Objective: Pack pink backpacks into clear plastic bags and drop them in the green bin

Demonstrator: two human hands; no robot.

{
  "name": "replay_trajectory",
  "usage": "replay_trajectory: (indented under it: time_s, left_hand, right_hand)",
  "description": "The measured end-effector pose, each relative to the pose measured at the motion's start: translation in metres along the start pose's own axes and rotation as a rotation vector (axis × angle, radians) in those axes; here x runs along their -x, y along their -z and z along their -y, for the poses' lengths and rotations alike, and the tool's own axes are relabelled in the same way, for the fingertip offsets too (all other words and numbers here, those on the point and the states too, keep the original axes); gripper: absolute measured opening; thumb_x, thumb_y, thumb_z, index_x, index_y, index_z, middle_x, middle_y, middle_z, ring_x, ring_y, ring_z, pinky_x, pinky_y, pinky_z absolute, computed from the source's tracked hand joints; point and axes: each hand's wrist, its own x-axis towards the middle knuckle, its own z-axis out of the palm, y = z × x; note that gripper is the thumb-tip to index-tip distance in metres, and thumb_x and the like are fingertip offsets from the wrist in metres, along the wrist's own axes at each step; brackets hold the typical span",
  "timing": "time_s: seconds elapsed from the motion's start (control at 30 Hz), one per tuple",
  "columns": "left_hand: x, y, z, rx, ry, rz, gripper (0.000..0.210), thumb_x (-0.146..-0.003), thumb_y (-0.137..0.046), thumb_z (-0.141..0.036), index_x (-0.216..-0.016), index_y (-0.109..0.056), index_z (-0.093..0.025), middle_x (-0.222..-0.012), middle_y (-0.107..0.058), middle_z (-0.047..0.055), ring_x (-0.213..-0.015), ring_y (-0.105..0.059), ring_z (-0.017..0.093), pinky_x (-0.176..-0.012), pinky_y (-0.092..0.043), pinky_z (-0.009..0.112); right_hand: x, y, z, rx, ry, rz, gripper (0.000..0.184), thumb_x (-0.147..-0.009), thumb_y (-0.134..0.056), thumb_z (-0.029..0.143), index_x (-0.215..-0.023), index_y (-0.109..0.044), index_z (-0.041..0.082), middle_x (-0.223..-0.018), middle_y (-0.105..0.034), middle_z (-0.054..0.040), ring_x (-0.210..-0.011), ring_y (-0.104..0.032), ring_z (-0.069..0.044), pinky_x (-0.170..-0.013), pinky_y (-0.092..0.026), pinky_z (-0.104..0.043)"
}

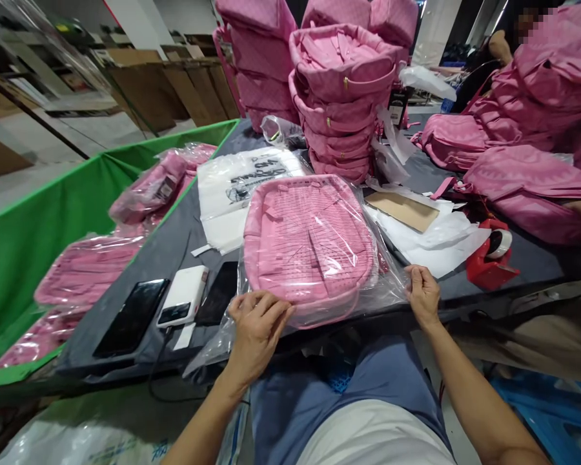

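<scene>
A pink backpack [314, 239] lies flat at the table's near edge inside a clear plastic bag [390, 284]. My left hand [259, 326] is at the near left corner of the backpack, its fingers curled over the plastic. To the right, my right hand [423, 294] pinches the loose edge of the same plastic bag, apart from the backpack. Just behind the backpack lies a white printed plastic sack [223, 194]. Left of my left hand are a white power bank [184, 294] and a black phone [133, 316]. A second dark device [217, 297] is partly covered by the plastic.
Stacked pink bags [341, 90] stand at the back, and more pink backpacks [523, 174] are piled on the right. A red tape dispenser [491, 258] sits beside white paper [426, 242] and brown card [404, 210]. Wrapped pink bags [91, 268] lie in a green bin [87, 187].
</scene>
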Motion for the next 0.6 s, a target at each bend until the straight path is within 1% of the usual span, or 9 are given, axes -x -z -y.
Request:
replay_trajectory:
  time_s: [0.1,0.17,0.23,0.3,0.33,0.4,0.47,0.53,0.6]
  left_hand:
    - [-0.017,0.001,0.008,0.063,0.059,0.077,0.034,-0.104,-0.050,-0.039,-0.083,-0.070,-0.023,-0.083,-0.069,0.004,-0.095,-0.057,0.025,-0.096,-0.030,0.044]
    - [-0.029,-0.002,0.016,0.186,0.149,0.208,0.042,-0.104,-0.048,-0.046,-0.076,-0.069,-0.023,-0.080,-0.068,0.003,-0.090,-0.056,0.024,-0.093,-0.032,0.043]
    - [-0.038,-0.006,0.025,0.326,0.244,0.365,0.047,-0.100,-0.047,-0.053,-0.069,-0.064,-0.022,-0.076,-0.064,0.003,-0.083,-0.054,0.022,-0.085,-0.035,0.039]
    - [-0.045,-0.008,0.031,0.409,0.307,0.500,0.049,-0.097,-0.048,-0.056,-0.064,-0.059,-0.022,-0.073,-0.061,0.002,-0.079,-0.052,0.022,-0.079,-0.036,0.037]
    - [-0.047,-0.009,0.033,0.425,0.327,0.543,0.048,-0.095,-0.048,-0.056,-0.063,-0.057,-0.022,-0.073,-0.060,0.002,-0.079,-0.052,0.022,-0.078,-0.036,0.037]
    - [-0.049,-0.008,0.034,0.431,0.357,0.580,0.046,-0.093,-0.049,-0.056,-0.063,-0.055,-0.021,-0.074,-0.059,0.002,-0.082,-0.051,0.022,-0.080,-0.036,0.037]
    - [-0.049,-0.007,0.032,0.435,0.377,0.571,0.045,-0.091,-0.048,-0.057,-0.063,-0.054,-0.022,-0.074,-0.058,0.002,-0.082,-0.051,0.023,-0.080,-0.036,0.038]
    - [-0.048,-0.006,0.030,0.433,0.380,0.542,0.046,-0.091,-0.047,-0.057,-0.062,-0.053,-0.022,-0.073,-0.058,0.002,-0.082,-0.052,0.023,-0.081,-0.037,0.039]
    - [-0.048,-0.007,0.029,0.420,0.363,0.519,0.046,-0.092,-0.046,-0.057,-0.062,-0.053,-0.022,-0.072,-0.059,0.002,-0.081,-0.053,0.023,-0.081,-0.039,0.039]
  right_hand:
    - [-0.007,0.003,-0.005,-0.054,-0.030,0.013,0.054,-0.087,-0.058,0.075,-0.089,-0.063,0.021,-0.058,-0.043,0.0066,-0.047,-0.040,-0.010,-0.041,-0.035,-0.023]
    - [-0.015,0.002,-0.010,-0.068,-0.078,0.019,0.057,-0.082,-0.064,0.077,-0.086,-0.062,0.021,-0.056,-0.042,0.0073,-0.046,-0.038,-0.009,-0.039,-0.033,-0.023]
    - [-0.022,0.000,-0.014,-0.068,-0.133,0.022,0.062,-0.072,-0.070,0.081,-0.082,-0.061,0.020,-0.053,-0.043,0.0079,-0.043,-0.037,-0.009,-0.038,-0.032,-0.023]
    - [-0.027,-0.003,-0.016,-0.073,-0.192,0.027,0.067,-0.064,-0.073,0.085,-0.078,-0.060,0.021,-0.050,-0.044,0.0080,-0.040,-0.037,-0.009,-0.036,-0.032,-0.024]
    - [-0.028,-0.004,-0.016,-0.074,-0.214,0.033,0.069,-0.061,-0.073,0.086,-0.078,-0.060,0.021,-0.050,-0.046,0.0078,-0.039,-0.037,-0.009,-0.035,-0.031,-0.024]
    - [-0.028,-0.001,-0.013,-0.058,-0.223,0.044,0.069,-0.061,-0.073,0.086,-0.077,-0.060,0.021,-0.050,-0.049,0.0068,-0.037,-0.038,-0.009,-0.035,-0.031,-0.025]
    - [-0.027,0.010,-0.009,-0.010,-0.189,0.049,0.067,-0.063,-0.073,0.085,-0.076,-0.061,0.021,-0.053,-0.054,0.0048,-0.039,-0.042,-0.010,-0.038,-0.034,-0.025]
    - [-0.026,0.032,-0.005,0.046,-0.161,0.047,0.065,-0.065,-0.073,0.083,-0.076,-0.062,0.021,-0.058,-0.059,0.0018,-0.044,-0.049,-0.012,-0.042,-0.039,-0.025]
    - [-0.030,0.065,-0.004,0.115,-0.146,0.021,0.062,-0.066,-0.074,0.081,-0.078,-0.064,0.020,-0.063,-0.063,-0.0004,-0.050,-0.055,-0.014,-0.045,-0.042,-0.026]
